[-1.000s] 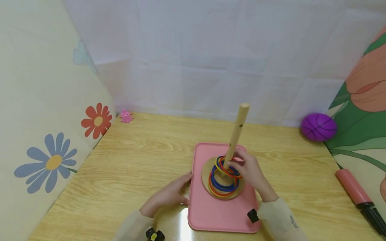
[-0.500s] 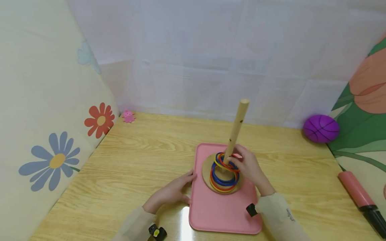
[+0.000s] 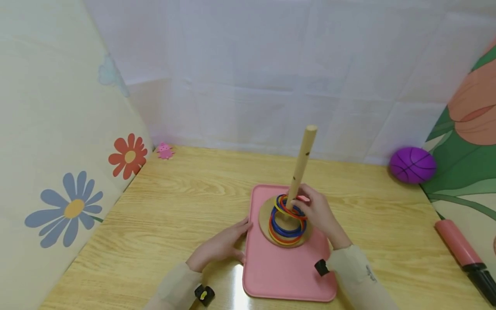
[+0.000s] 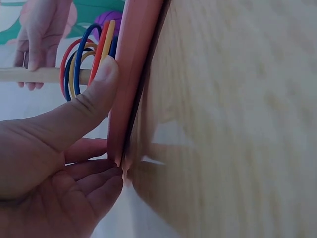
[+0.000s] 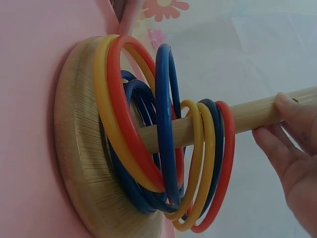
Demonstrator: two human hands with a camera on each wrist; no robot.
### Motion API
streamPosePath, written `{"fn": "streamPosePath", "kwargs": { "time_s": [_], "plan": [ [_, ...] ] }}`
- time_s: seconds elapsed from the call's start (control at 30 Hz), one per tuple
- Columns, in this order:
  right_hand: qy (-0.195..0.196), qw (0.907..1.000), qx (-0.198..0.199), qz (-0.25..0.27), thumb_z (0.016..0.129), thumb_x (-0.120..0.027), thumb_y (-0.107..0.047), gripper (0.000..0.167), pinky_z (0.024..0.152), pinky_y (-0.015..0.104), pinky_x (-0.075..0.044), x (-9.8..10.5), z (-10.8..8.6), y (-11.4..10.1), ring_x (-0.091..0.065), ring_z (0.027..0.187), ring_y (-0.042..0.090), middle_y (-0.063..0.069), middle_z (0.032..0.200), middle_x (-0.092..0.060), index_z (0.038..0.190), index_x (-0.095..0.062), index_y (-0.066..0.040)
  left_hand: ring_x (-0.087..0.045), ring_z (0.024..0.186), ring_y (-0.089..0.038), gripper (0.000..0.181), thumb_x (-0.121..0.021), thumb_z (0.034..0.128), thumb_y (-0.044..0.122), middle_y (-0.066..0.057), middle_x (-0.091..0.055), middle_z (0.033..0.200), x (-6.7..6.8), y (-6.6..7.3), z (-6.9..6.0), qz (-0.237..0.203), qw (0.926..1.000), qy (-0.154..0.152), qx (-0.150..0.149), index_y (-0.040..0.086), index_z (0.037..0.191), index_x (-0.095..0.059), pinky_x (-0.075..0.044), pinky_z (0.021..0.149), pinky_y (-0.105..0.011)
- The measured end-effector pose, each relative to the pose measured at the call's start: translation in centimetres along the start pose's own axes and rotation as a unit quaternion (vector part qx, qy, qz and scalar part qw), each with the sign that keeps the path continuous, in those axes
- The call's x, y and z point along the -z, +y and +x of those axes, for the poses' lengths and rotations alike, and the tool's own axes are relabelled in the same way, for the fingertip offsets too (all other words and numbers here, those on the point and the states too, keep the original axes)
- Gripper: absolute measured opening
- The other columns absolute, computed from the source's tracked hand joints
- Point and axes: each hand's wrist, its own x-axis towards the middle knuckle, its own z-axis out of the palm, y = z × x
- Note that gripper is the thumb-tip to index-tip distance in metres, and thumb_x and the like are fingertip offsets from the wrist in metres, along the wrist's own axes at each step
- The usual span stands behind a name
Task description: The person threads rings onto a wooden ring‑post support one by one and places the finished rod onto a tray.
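A ring toss stand, with a round wooden base and an upright wooden post, sits on a pink tray. Several red, yellow and blue rings encircle the post; some lie low and slanted, others are bunched higher up. My right hand pinches the post between thumb and fingers, just above the top rings, as the right wrist view shows. My left hand lies along the tray's left edge, thumb and fingertips spread apart and touching its rim. The undersides of the left fingers are partly hidden in the head view.
A purple ball stands at the table's back right corner. At the right edge lies a pink and black cylinder. A small pink figure is at the back left. Fabric hangs around the wooden table.
The stand has slid slightly away from me on the tray, with my right hand moving along with it. The left hand stays at the tray's edge.
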Motion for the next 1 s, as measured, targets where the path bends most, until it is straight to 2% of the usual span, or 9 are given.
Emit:
{"fn": "streamPosePath", "kwargs": {
  "time_s": [0.27, 0.5, 0.7, 0.83, 1.0],
  "plan": [
    [0.023, 0.9996, 0.016, 0.000, 0.084, -0.068, 0.001, 0.027, 0.089, 0.041, -0.058, 0.2, -0.4, -0.1, -0.066, 0.103, 0.035, 0.019, 0.108, -0.068, 0.111, -0.064, 0.002, -0.031, 0.140, -0.047, 0.105, -0.083, 0.0628, 0.030, -0.032, -0.021, 0.154, 0.0, 0.1, 0.7, 0.025, 0.9995, 0.007, -0.016, -0.011, 0.144, -0.032, -0.027, 0.116, -0.055],
    [0.033, 0.9986, 0.040, 0.007, 0.082, -0.069, 0.005, 0.029, 0.085, 0.041, -0.059, 0.3, -0.7, -0.1, -0.067, 0.099, 0.033, 0.020, 0.104, -0.067, 0.111, -0.063, 0.005, -0.032, 0.140, -0.045, 0.102, -0.085, 0.0641, 0.026, -0.030, -0.023, 0.154, 0.0, 0.0, 1.5, 0.030, 0.9994, 0.015, -0.004, -0.010, 0.145, -0.033, -0.028, 0.117, -0.052],
    [0.031, 0.9993, 0.022, 0.006, 0.083, -0.069, 0.004, 0.028, 0.087, 0.038, -0.058, 0.5, -0.6, -0.2, -0.066, 0.101, 0.037, 0.021, 0.105, -0.068, 0.110, -0.063, 0.006, -0.034, 0.139, -0.046, 0.101, -0.085, 0.0645, 0.027, -0.032, -0.024, 0.153, 0.2, 0.0, 1.7, 0.038, 0.9989, 0.021, -0.015, -0.011, 0.143, -0.035, -0.030, 0.116, -0.052],
    [0.026, 0.9996, 0.009, 0.009, 0.082, -0.069, 0.005, 0.029, 0.089, 0.041, -0.057, 0.5, -0.4, -0.3, -0.066, 0.102, 0.038, 0.022, 0.105, -0.068, 0.110, -0.063, 0.006, -0.034, 0.138, -0.047, 0.100, -0.085, 0.0649, 0.026, -0.033, -0.024, 0.153, 0.3, -0.1, 1.8, 0.041, 0.9987, 0.021, -0.019, -0.011, 0.143, -0.035, -0.031, 0.115, -0.053],
    [0.028, 0.9996, 0.008, 0.006, 0.082, -0.069, 0.003, 0.031, 0.089, 0.043, -0.057, 0.3, -0.6, -0.1, -0.067, 0.102, 0.038, 0.022, 0.105, -0.069, 0.112, -0.062, 0.007, -0.031, 0.140, -0.047, 0.100, -0.085, 0.0658, 0.024, -0.033, -0.022, 0.154, 0.2, -0.3, 1.7, 0.017, 0.9996, 0.011, -0.021, -0.011, 0.144, -0.034, -0.029, 0.116, -0.054]
  ]
}}
